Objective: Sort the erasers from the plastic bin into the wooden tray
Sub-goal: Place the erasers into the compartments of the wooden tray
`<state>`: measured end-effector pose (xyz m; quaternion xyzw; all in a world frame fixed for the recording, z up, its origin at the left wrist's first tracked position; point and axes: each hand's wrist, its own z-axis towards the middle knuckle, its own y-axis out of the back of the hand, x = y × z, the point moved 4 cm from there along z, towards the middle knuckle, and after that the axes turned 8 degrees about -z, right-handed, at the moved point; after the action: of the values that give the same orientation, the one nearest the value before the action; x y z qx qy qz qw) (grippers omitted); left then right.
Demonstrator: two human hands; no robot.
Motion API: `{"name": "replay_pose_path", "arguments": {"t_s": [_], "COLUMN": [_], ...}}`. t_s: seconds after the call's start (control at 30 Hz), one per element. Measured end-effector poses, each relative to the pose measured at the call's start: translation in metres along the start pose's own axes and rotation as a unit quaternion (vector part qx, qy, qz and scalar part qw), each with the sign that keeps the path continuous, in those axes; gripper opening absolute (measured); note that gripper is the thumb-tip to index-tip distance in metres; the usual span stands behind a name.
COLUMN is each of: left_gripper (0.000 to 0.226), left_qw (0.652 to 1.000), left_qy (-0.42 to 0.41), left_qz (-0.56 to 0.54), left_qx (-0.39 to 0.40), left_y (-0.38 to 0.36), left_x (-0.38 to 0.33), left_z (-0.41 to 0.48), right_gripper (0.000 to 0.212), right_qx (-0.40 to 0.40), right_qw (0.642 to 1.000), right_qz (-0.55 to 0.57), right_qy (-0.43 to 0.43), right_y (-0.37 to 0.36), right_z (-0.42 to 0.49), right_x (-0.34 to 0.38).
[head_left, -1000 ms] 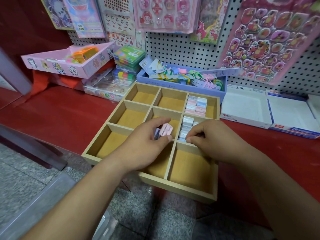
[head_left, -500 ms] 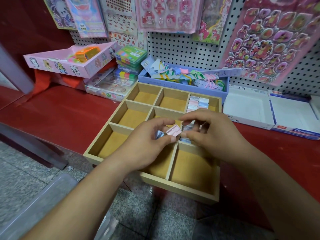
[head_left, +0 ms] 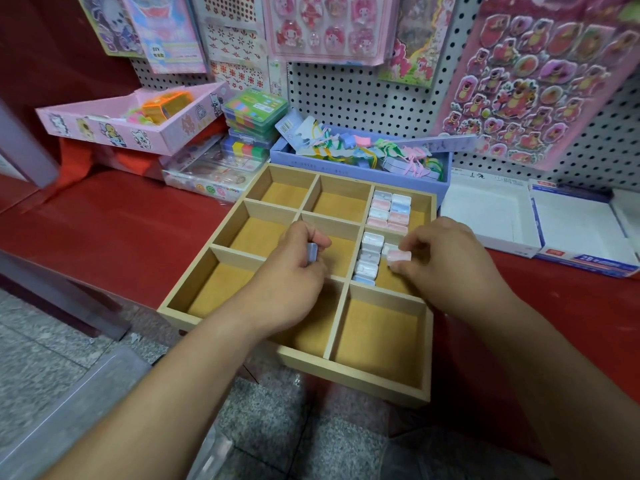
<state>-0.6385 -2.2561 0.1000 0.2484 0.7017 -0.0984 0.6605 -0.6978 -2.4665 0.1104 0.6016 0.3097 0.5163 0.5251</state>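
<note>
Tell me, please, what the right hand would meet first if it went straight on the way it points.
Probably the row of erasers in the wooden tray's middle right compartment: the right hand, pinching a pink eraser, points leftward at them. Depth is unclear; it might pass above.

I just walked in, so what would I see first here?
A wooden tray with nine compartments sits on the red shelf, pastel erasers lined up in its right column. Above it the right hand pinches a pink eraser and the left hand holds a blue eraser. Bright sticker sheets hang behind.
</note>
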Motion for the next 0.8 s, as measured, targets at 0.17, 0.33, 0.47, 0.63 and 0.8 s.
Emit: {"name": "replay_pose_path", "arguments": {"t_s": [0.17, 0.33, 0.47, 0.63, 0.8], "left_gripper": [0.034, 0.031, 0.020, 0.018, 0.028], "left_qw": [1.000, 0.997, 0.995, 0.995, 0.997], "left_qy": [-0.009, -0.041, -0.043, -0.050, -0.049], "left_qz": [0.012, -0.061, -0.086, -0.078, -0.047], "left_qx": [0.018, 0.001, -0.015, -0.033, -0.028], "left_y": [-0.003, -0.004, -0.004, -0.004, -0.002], "left_x": [0.002, 0.001, 0.000, 0.000, 0.001], "left_z": [0.001, 0.005, 0.007, 0.006, 0.005], "right_gripper": [0.025, 0.019, 0.025, 0.022, 0.011], "right_qx": [0.008, 0.001, 0.002, 0.013, 0.026], "right_qw": [1.000, 0.999, 0.997, 0.993, 0.999], "right_qz": [-0.026, -0.041, -0.077, -0.118, 0.021], "right_qy": [0.000, -0.020, -0.022, -0.025, -0.004], "right_y": [-0.005, -0.009, -0.011, -0.011, -0.005], "right_z": [0.005, 0.006, 0.007, 0.009, 0.004], "right_x": [0.008, 0.007, 0.009, 0.012, 0.008]}}
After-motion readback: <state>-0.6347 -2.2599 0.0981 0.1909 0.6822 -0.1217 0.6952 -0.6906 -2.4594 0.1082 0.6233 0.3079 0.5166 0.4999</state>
